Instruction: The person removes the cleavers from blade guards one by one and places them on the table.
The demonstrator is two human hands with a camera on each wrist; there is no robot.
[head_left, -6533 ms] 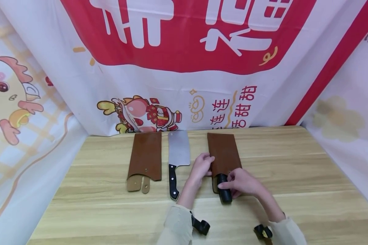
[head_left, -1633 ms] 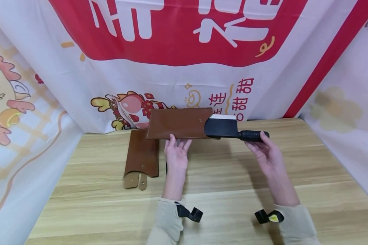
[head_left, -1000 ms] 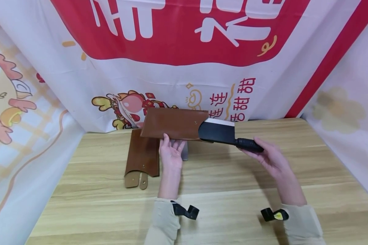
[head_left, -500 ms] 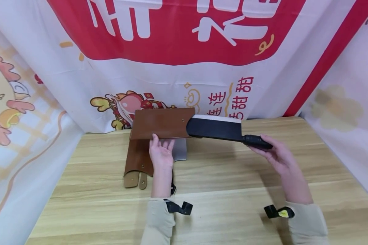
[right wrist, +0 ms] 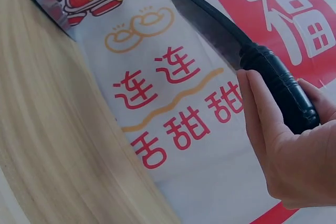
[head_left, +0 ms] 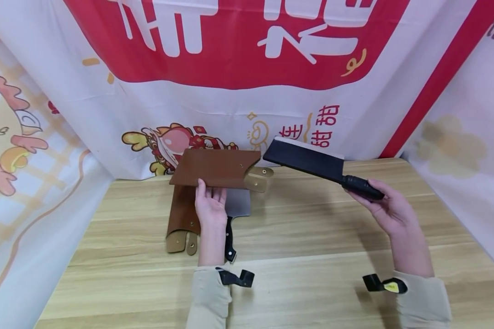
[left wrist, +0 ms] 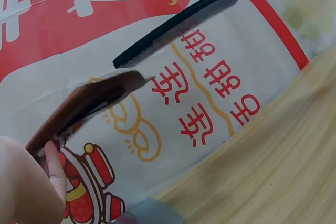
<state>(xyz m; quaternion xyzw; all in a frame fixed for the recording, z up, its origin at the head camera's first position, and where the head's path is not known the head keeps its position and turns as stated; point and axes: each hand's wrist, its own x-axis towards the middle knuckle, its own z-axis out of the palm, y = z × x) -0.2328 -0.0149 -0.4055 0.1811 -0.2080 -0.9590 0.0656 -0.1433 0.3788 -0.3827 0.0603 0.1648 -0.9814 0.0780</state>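
My left hand (head_left: 211,210) holds a brown leather knife sheath (head_left: 214,167) by its lower edge, raised above the table. Its mouth points right, with two tan tabs (head_left: 256,183) sticking out. In my right hand (head_left: 395,212) is a black-bladed cleaver (head_left: 306,157), gripped by its ribbed black handle (right wrist: 281,87). The whole blade is out of the sheath, its tip a short gap from the mouth and its pale edge upward. The left wrist view shows the sheath (left wrist: 86,106) edge-on, below the blade (left wrist: 181,24).
Under the raised sheath, a second brown sheath (head_left: 184,208) lies on the wooden table (head_left: 296,274), partly hidden. Beside it lies a steel cleaver (head_left: 239,203) with a black riveted handle (head_left: 229,242), partly behind the left arm. A printed cloth (head_left: 222,109) hangs along the back edge.
The black cleaver has come fully out of the sheath, moving right and tilting tip-up. The left hand has shifted the sheath left. Earlier both lay together on the table, right of the steel cleaver.
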